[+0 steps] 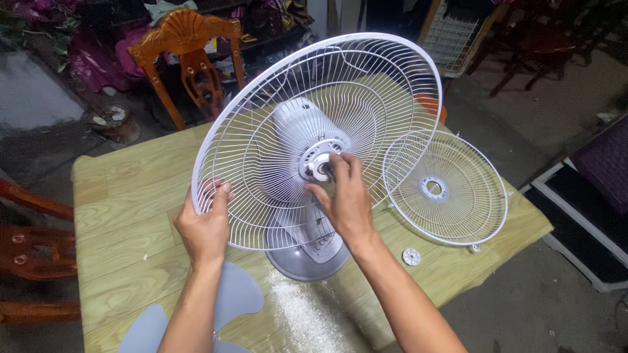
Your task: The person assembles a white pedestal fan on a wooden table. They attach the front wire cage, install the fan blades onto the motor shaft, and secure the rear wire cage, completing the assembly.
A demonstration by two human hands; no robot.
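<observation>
Wooden table (124, 196), fan guard (314, 131) tilted upward

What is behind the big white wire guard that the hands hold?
Behind the big guard the grey motor housing shows through the wires; its neck and grey base stand below. The right hand covers part of the centre hub.

Wooden table (124, 196) carries: fan base (307, 261), loose wire guard (451, 189), small white nut (411, 256), fan blade (229, 307).

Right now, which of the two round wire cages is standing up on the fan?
The bigger cage, mounted on the grey fan and gripped by the left hand. The smaller cage leans beside it on the table, untouched.
</observation>
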